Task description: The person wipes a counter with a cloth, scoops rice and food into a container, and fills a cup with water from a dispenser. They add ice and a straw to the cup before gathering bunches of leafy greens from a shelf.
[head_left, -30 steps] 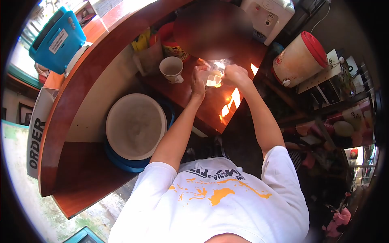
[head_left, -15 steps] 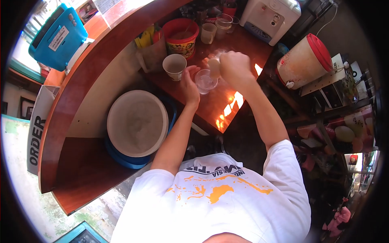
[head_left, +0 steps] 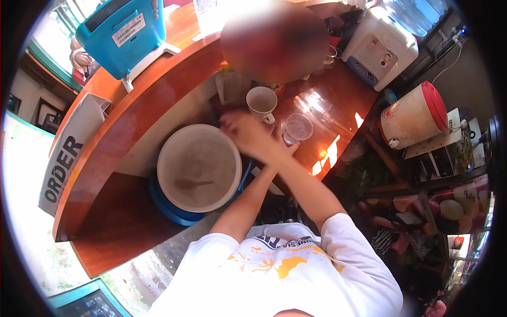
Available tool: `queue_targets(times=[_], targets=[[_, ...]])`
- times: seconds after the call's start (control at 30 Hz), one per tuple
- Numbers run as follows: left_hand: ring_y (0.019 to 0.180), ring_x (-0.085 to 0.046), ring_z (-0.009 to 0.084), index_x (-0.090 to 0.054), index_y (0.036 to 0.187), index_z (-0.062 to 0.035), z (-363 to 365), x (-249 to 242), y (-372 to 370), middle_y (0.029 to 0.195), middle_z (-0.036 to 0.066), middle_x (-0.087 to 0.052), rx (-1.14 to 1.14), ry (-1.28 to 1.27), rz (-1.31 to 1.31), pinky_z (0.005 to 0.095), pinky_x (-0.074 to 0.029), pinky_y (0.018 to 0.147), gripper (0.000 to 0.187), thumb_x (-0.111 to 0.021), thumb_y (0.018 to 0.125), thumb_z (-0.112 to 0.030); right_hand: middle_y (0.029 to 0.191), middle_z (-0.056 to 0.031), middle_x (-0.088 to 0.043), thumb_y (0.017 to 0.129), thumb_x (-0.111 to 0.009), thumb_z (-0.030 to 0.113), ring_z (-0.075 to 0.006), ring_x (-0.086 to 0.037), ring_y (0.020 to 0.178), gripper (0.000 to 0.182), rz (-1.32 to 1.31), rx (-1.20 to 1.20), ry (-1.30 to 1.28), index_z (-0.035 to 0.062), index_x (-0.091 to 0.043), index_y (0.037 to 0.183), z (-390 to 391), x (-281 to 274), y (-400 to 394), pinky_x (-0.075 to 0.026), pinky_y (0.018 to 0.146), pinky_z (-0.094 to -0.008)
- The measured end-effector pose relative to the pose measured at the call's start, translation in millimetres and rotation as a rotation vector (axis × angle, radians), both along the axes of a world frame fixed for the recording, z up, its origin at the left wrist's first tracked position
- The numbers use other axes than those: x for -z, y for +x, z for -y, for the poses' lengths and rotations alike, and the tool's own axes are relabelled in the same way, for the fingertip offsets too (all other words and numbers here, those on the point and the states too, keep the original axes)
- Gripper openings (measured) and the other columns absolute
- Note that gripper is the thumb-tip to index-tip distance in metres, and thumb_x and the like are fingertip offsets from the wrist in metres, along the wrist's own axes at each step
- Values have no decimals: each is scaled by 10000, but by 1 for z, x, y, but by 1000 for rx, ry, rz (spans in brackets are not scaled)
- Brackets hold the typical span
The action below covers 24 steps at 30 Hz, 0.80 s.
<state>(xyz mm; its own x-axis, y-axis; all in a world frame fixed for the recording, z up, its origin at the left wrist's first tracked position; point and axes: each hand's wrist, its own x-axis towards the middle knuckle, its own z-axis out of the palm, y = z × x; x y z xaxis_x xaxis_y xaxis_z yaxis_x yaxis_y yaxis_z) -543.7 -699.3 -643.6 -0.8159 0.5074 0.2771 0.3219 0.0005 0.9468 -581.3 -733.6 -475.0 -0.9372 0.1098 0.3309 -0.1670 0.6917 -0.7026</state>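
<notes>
A clear plastic cup [head_left: 299, 128] stands on the brown counter. My left hand [head_left: 288, 145] is at its near side with fingers around its lower wall, partly hidden behind my right forearm. My right hand [head_left: 245, 133] crosses over the left arm and hovers by the rim of a large pale tub [head_left: 165, 153]. Its fingers are smeared by motion, so I cannot make out what they hold. A white mug [head_left: 261, 99] with a handle stands just beyond the right hand. Inside the tub is a dark scoop-shaped patch [head_left: 193, 183], either an object or a shadow.
A blurred reddish-brown patch [head_left: 274, 42] covers the back of the counter [head_left: 338, 100]. A water dispenser [head_left: 383, 47] and a red-lidded drink jug [head_left: 414, 115] stand to the right. The curved partition with a blue device [head_left: 124, 34] rises at the left.
My right hand has swung from beside the plastic cup leftward to the tub, crossing my left arm. The left hand has moved against the cup. The view has shifted, and a blurred patch has appeared.
</notes>
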Motion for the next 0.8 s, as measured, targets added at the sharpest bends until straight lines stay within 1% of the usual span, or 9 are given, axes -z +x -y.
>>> queue_targets(times=[0.07,0.13,0.23,0.33,0.47,0.53,0.63,0.7,0.8], targets=[[1250,-413,334,-305,1371,-22,-6,9,-14,1319,201,-440,149,-58,13,404,-339,1046,850,-783,684,-172,851,-151,-666,812,-609,66,-311,-654,742,170,-90,219,-126,18,-631,974,-42,-33,-22,-510,664,-375],[1268,-386,355,-277,1385,-29,-12,3,-21,1350,211,-403,249,-51,67,422,-333,1057,935,-819,640,-190,850,-171,-655,823,-585,48,-317,-657,768,182,-279,339,-225,38,-624,1001,-86,-29,-57,-511,671,-376],[1227,-425,344,-286,1374,-50,-17,-8,-17,1331,202,-418,250,56,145,423,-364,1028,980,-859,591,-186,839,-188,-649,816,-597,70,-318,-660,779,207,-448,495,-23,35,-615,1019,-127,-20,-103,-512,672,-382],[1199,-451,333,-318,1343,-61,-28,2,-17,1305,189,-437,240,143,106,420,-383,1008,954,-872,573,-168,843,-177,-653,804,-662,153,-362,-635,774,245,-301,457,2,56,-637,1028,-138,-26,-124,-495,710,-453],[1187,-464,324,-345,1309,-63,-36,4,-16,1270,179,-461,232,218,89,413,-392,1001,904,-869,577,-153,837,-165,-650,801,-685,167,-314,-639,737,279,-331,475,-92,51,-623,1046,-141,-30,-132,-499,690,-385],[1185,-467,320,-352,1300,-61,-39,10,-17,1259,177,-467,238,186,79,407,-397,998,889,-866,579,-143,816,-145,-653,827,-676,183,-252,-643,715,244,-496,532,-226,30,-619,1009,-133,-40,-120,-495,677,-336],[1179,-473,306,-360,1295,-57,-39,9,-16,1250,172,-465,231,160,99,393,-406,989,868,-857,586,-117,875,-123,-669,903,-565,112,-153,-626,707,128,-724,540,-575,1,-588,963,-132,-51,-95,-498,643,-276],[1168,-480,288,-366,1289,-53,-27,-18,-7,1237,159,-467,190,144,151,378,-417,978,851,-851,592,-96,860,-73,-660,966,-501,122,-115,-609,695,112,-886,564,-629,29,-562,951,-128,-77,-54,-500,646,-248],[1136,-495,251,-379,1272,-44,-22,-30,3,1223,134,-470,131,219,85,356,-432,954,815,-840,600,-64,838,-115,-650,982,-487,177,-106,-588,644,138,-1082,629,-448,40,-487,977,-131,-112,37,-484,607,-218]])
